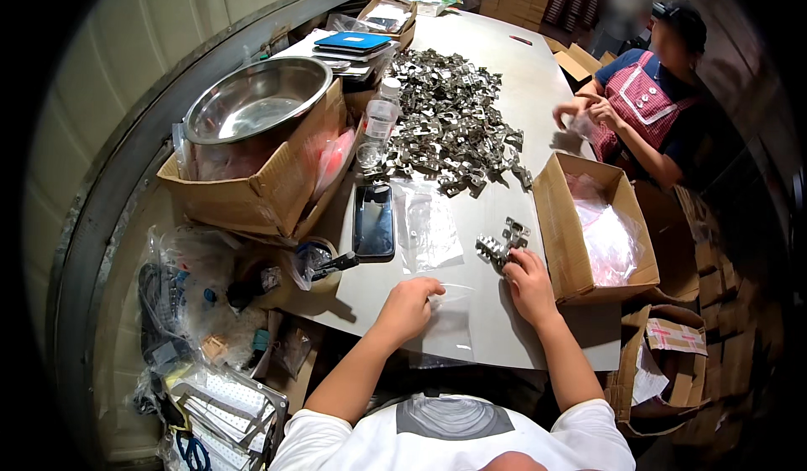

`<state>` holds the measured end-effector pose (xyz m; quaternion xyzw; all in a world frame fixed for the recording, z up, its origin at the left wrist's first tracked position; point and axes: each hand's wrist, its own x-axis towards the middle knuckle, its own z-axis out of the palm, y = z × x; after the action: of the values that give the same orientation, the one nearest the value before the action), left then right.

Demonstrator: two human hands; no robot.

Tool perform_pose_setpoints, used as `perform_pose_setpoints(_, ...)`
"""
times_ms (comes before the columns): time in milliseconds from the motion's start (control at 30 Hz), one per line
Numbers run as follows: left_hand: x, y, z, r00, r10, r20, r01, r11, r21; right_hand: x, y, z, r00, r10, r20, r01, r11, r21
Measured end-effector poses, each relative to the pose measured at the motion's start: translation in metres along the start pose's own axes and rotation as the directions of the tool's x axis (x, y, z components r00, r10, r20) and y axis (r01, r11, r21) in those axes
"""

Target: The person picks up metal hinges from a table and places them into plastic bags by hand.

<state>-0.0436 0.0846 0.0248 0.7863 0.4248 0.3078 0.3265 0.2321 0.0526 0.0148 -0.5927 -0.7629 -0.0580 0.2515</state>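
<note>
Metal brackets [491, 249] on the tabletop [508, 341], probably rigid and best grasped by flat faces, are touched by the right hand [530, 288], its closure unclear, while a limp-looking clear plastic bag [450, 326] is pinched by the left hand [408, 307].

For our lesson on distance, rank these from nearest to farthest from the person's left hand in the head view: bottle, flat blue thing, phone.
1. Phone: ahead-left of the left hand.
2. Bottle: left of the metal parts.
3. Flat blue thing: beyond the bottle.
</note>
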Motion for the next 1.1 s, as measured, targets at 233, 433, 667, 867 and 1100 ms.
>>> perform_pose_setpoints(233,0.021,0.048,-0.036,0.659,0.073,-0.748,-0.291,0.942,-0.164,-0.044,-0.019,-0.03,0.983,0.133,-0.125,-0.13,0.991,0.038)
perform_pose_setpoints(433,0.006,0.041,0.015,0.693,0.662,-0.284,-0.577,0.746,0.332,-0.069,-0.027,-0.042,0.992,0.114,-0.06,-0.122,0.981,-0.15)
perform_pose_setpoints(667,0.008,0.02,0.009,0.878,-0.438,0.194,0.477,0.77,-0.424,-0.047,-0.071,-0.045,0.817,0.524,0.24,-0.528,0.847,-0.053)
perform_pose_setpoints(867,-0.006,0.076,-0.031,0.434,-0.123,-0.892,-0.531,0.765,-0.364,-0.056,-0.07,-0.034,0.807,0.52,0.279,-0.537,0.843,-0.019)
perform_pose_setpoints(1100,-0.014,0.042,0.037,0.773,0.6,-0.206,-0.575,0.8,0.172,-0.083,-0.059,-0.033,0.871,0.486,-0.069,-0.476,0.871,0.126)
